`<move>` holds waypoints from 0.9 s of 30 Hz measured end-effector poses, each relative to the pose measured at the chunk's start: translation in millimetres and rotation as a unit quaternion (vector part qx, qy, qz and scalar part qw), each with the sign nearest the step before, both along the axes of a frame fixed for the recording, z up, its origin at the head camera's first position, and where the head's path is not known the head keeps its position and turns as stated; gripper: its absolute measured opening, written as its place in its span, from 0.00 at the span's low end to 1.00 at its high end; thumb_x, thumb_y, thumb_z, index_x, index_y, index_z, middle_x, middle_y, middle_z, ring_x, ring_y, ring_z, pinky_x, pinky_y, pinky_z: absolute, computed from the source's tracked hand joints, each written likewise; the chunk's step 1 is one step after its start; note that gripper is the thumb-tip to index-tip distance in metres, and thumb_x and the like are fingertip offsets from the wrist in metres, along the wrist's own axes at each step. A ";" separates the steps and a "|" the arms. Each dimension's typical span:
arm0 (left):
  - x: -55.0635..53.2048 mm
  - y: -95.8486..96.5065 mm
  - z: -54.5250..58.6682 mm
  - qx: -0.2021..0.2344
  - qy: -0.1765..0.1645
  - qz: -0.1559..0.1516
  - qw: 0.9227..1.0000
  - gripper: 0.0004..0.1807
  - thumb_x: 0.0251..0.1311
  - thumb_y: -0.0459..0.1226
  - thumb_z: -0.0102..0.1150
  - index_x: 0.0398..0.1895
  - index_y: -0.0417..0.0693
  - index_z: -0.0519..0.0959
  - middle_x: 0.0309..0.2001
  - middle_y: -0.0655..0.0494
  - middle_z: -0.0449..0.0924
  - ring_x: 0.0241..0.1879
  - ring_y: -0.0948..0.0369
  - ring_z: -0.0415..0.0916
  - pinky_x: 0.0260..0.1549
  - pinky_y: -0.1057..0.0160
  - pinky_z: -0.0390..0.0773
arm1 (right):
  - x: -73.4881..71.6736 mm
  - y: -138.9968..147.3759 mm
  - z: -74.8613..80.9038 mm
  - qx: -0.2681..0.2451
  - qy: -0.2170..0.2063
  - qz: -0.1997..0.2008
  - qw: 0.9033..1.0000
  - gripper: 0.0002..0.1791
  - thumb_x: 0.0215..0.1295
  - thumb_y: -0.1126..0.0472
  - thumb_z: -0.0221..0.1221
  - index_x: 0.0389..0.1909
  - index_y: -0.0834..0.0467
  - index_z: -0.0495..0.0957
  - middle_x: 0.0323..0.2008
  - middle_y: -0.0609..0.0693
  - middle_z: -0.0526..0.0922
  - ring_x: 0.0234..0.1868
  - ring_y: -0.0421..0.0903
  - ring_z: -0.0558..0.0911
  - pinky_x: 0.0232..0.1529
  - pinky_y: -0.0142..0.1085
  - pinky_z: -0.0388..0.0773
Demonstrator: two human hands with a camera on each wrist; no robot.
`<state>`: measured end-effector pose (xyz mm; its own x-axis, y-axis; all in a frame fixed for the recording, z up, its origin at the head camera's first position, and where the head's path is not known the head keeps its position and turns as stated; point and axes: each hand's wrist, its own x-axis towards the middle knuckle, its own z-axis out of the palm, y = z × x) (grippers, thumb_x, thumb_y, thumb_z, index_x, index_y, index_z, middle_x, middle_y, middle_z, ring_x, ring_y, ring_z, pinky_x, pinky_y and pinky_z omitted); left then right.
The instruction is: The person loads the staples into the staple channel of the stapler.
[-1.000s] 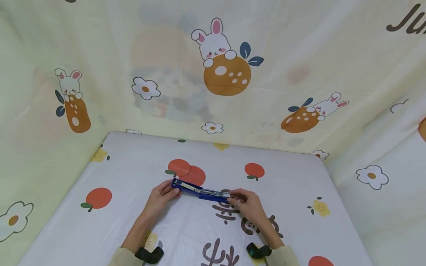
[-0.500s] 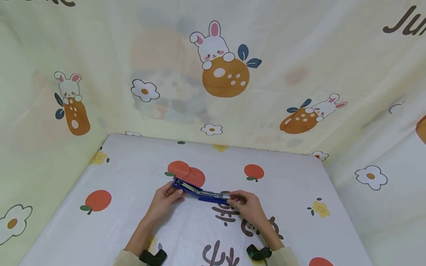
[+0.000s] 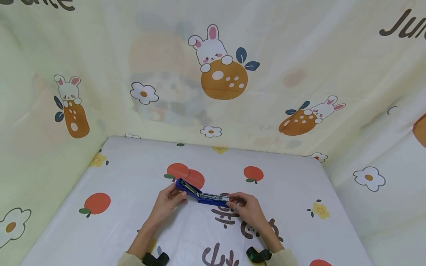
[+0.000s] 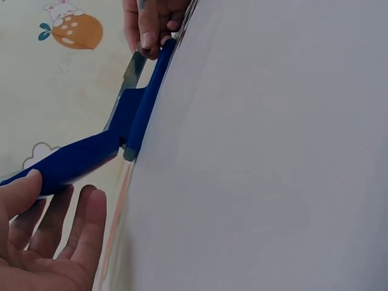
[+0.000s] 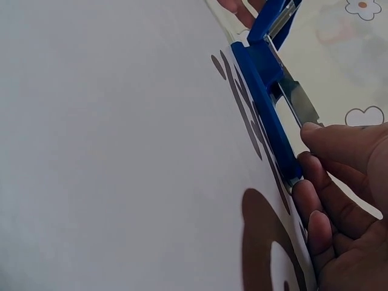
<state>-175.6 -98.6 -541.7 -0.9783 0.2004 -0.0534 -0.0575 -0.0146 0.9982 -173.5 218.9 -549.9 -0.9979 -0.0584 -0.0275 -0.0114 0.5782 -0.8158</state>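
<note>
A blue stapler (image 3: pixel 213 202) is folded wide open over the middle of the table, its metal staple channel exposed. At its left end, my left hand (image 3: pixel 168 205) pinches the top arm (image 4: pixel 73 159) between thumb and fingers, and this arm slopes up from the hinge. My right hand (image 3: pixel 247 208) holds the other end. In the right wrist view, the thumb sits at the tip of the metal channel (image 5: pixel 301 103) while the fingers are at the end of the blue base (image 5: pixel 267 115). The base lies low, right along the tabletop in both wrist views.
A white tablecloth (image 3: pixel 133 177) printed with red fruit, yellow flowers and dark lettering covers the table. Pale curtains (image 3: pixel 173 44) with rabbit prints rise behind it and at both sides. Dark wrist straps (image 3: pixel 259 255) show near both sleeves.
My left hand has shifted slightly right, and the top arm it holds has tilted more steeply at the hinge. The right hand stays almost in place. The head view has tipped up a little.
</note>
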 end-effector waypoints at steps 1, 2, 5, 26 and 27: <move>0.2 1.2 -0.1 0.001 -0.001 0.002 1.000 0.25 0.74 0.32 0.61 0.72 0.37 0.74 0.63 0.32 0.82 0.53 0.52 0.86 0.54 0.60 0.89 | 0.2 0.2 -0.4 0.001 0.000 -0.001 1.000 0.11 0.65 0.60 0.73 0.47 0.51 0.90 0.32 0.44 0.85 0.32 0.39 0.75 0.32 0.27 0.72; 0.5 2.3 0.0 -0.001 -0.002 0.002 1.000 0.25 0.74 0.32 0.61 0.72 0.38 0.74 0.63 0.33 0.82 0.54 0.51 0.86 0.54 0.61 0.89 | 0.4 0.4 -0.7 0.000 -0.001 -0.001 1.000 0.11 0.65 0.60 0.73 0.47 0.52 0.90 0.32 0.45 0.85 0.32 0.39 0.75 0.32 0.27 0.72; 1.7 5.8 0.9 -0.001 -0.001 0.005 1.000 0.25 0.74 0.31 0.61 0.73 0.38 0.73 0.64 0.34 0.82 0.56 0.49 0.85 0.54 0.60 0.89 | 1.0 0.9 -1.3 -0.001 -0.003 -0.003 1.000 0.11 0.65 0.60 0.73 0.47 0.52 0.90 0.32 0.45 0.85 0.32 0.39 0.75 0.32 0.27 0.72; 0.3 18.2 5.9 -0.041 0.036 0.007 0.998 0.26 0.73 0.33 0.63 0.73 0.41 0.75 0.63 0.39 0.84 0.64 0.46 0.83 0.59 0.67 0.85 | 0.4 1.6 0.3 0.001 0.006 0.008 1.000 0.12 0.64 0.62 0.74 0.47 0.51 0.90 0.31 0.44 0.84 0.32 0.39 0.76 0.33 0.27 0.72; 0.0 18.7 5.9 -0.044 0.040 0.006 0.998 0.26 0.73 0.33 0.63 0.72 0.41 0.75 0.63 0.39 0.84 0.63 0.46 0.83 0.59 0.67 0.85 | 0.4 1.7 0.5 0.001 0.007 0.009 1.000 0.12 0.64 0.62 0.74 0.47 0.51 0.90 0.31 0.44 0.84 0.32 0.39 0.76 0.33 0.27 0.72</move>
